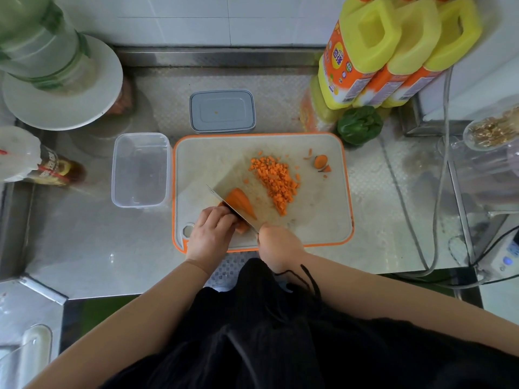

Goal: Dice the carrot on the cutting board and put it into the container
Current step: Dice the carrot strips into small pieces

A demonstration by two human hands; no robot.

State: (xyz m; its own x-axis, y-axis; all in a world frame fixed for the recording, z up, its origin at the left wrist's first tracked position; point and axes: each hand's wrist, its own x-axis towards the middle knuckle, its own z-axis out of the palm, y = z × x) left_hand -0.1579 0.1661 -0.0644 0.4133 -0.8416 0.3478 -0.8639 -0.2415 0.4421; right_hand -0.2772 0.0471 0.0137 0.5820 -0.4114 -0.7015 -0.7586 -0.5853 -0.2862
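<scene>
Dicing step, midway. Left hand point(211, 231) fingers curled, pinning carrot piece point(241, 202) on cutting board point(323, 220). Right hand point(276, 242) fingers wrapped round knife point(230, 206) handle. Diced pile point(276, 182) mid-board; container point(140, 169) just left, without carrot. Next: finish slicing, then scoop.

A white cutting board point(224, 153) with an orange rim lies flat at the centre of the frame. On its lower left a tapered orange carrot piece point(240, 200) rests lengthwise, a broad knife blade point(224, 202) set diagonally across it. A heap of small carrot dice point(276, 181) spreads over the board's middle right, and the cut carrot end point(321, 162) sits near the upper right corner. Just beside the board's left edge stands a clear rectangular container point(140, 169), upright with its lid off
</scene>
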